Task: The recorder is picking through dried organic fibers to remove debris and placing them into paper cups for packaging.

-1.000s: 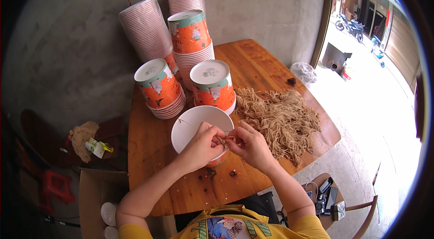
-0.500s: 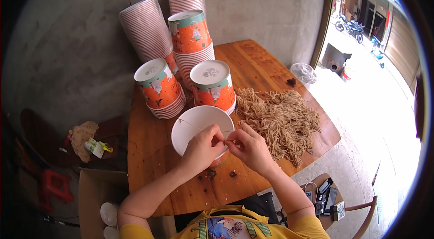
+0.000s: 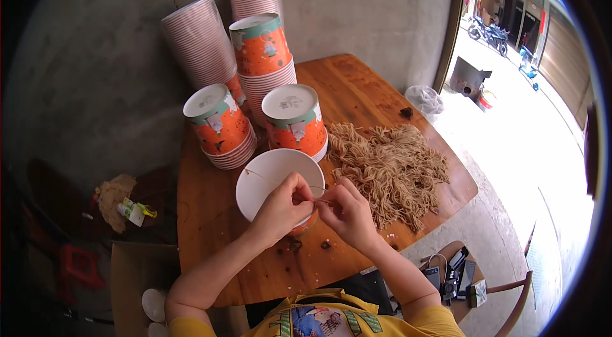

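Observation:
An upright paper bucket, white inside and orange outside, stands near the front of the wooden table. A thin tan cord runs from the far left of its rim across the opening to my hands. Over the near right rim, my left hand pinches the cord between thumb and fingers. Right beside it, fingertips almost meeting, my right hand pinches the cord too, and a small loop rises between them. My fingers cover the part of the cord being held. A heap of tan cords lies to the right of the bucket.
Upside-down orange buckets are stacked behind, with a taller stack and plastic-wrapped stacks by the wall. A cardboard box stands at lower left. At lower right is a chair with small devices on its seat.
The view has shifted slightly, moving the whole scene a little left. My hands keep their pinch at the rim, with only small finger movement.

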The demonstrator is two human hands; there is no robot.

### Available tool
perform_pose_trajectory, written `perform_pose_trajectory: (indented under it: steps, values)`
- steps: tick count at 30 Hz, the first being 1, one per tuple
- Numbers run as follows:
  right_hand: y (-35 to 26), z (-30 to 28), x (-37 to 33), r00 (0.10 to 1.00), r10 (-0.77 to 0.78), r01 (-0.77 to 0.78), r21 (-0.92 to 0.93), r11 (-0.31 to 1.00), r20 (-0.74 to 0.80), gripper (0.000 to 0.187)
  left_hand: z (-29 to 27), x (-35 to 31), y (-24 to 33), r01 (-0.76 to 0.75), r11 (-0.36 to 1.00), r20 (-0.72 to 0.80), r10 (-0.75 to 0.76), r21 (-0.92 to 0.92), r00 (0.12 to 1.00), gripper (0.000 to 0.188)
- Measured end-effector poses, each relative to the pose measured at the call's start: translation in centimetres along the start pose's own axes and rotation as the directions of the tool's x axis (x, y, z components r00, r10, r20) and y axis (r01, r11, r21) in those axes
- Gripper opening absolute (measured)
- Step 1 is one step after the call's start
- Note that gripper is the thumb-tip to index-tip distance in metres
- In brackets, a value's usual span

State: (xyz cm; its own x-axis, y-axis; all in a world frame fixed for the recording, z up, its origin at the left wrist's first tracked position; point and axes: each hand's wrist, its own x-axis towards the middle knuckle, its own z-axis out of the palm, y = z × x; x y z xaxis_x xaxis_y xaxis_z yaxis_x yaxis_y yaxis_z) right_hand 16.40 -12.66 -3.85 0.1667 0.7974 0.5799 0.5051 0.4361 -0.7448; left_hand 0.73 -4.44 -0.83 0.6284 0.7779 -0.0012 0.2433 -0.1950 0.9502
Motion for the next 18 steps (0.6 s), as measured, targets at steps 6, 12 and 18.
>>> perform_pose_trajectory:
  steps: [6, 12, 18]
  values:
    - [1.8, 0.9, -0.6, 0.966, 0.259, -0.245, 0.25, 0.937, -0.021, 0.012, 0.2, 0.1, 0.3, -0.098, 0.989, 0.068, 0.106, -0.107, 0.992, 0.034]
    - [0.1, 0.2, -0.5, 0.963, 0.257, -0.249, 0.097, 0.964, -0.082, 0.014, -0.1, 0.0, 0.7, -0.027, 0.992, 0.075, 0.037, -0.122, 0.996, 0.04]
    - [0.0, -1.0, -0.2, 0.985, -0.173, 0.164, -0.201, 0.966, -0.025, 0.021, 0.1, 0.2, 0.7, -0.018, 0.989, 0.067, 0.029, -0.15, 0.997, 0.039]
